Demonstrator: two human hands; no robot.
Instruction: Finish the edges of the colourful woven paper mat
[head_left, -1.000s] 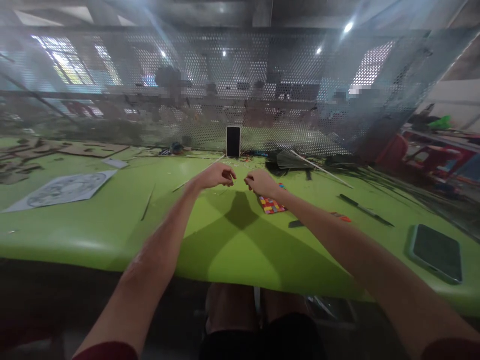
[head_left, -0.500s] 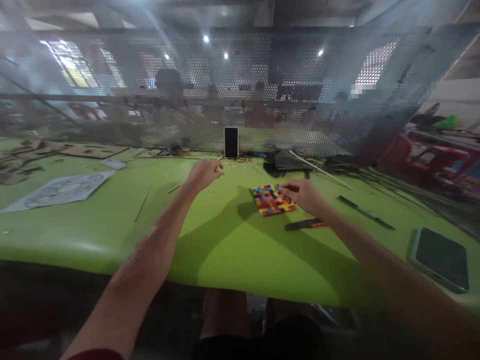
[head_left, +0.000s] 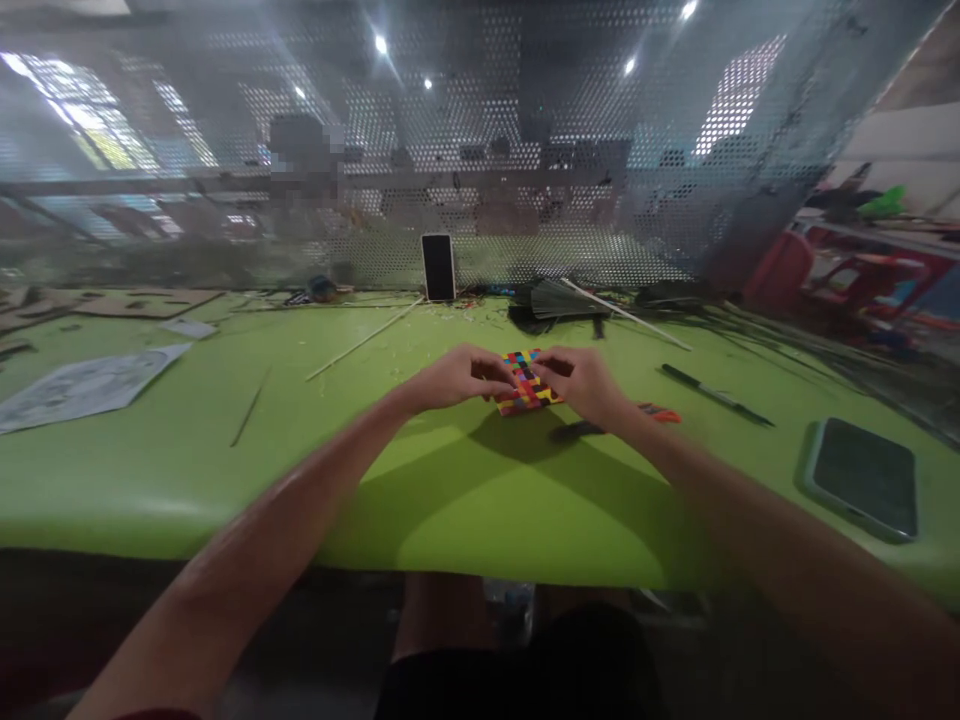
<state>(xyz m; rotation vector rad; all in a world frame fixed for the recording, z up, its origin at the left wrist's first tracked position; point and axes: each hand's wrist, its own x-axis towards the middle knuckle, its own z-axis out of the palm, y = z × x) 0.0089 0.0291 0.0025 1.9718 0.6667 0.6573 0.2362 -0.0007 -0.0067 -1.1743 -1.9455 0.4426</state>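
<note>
A small square mat (head_left: pixel 527 390), woven from red, yellow, blue, black and purple strips, is between my two hands over the green table. The fingers of my left hand (head_left: pixel 461 378) pinch its left edge. On the opposite side, my right hand (head_left: pixel 583 382) has thumb and fingers closed on the mat's right part; those fingertips cover some of the weave. Beneath my right wrist lies a tool with a dark end (head_left: pixel 576 431) and orange handle (head_left: pixel 660 412), its middle hidden by the wrist.
A phone (head_left: pixel 439 268) stands upright at the back; another phone (head_left: pixel 862 478) lies at right near a pen (head_left: pixel 716 394). A pale stick (head_left: pixel 364 340), a thin strip (head_left: pixel 250 408) and a printed sheet (head_left: pixel 90 385) lie left. Behind is a perforated screen (head_left: pixel 480 180).
My left hand has come right and down onto the mat's left edge. My right hand has shifted slightly left with the mat. The view has tilted a little.
</note>
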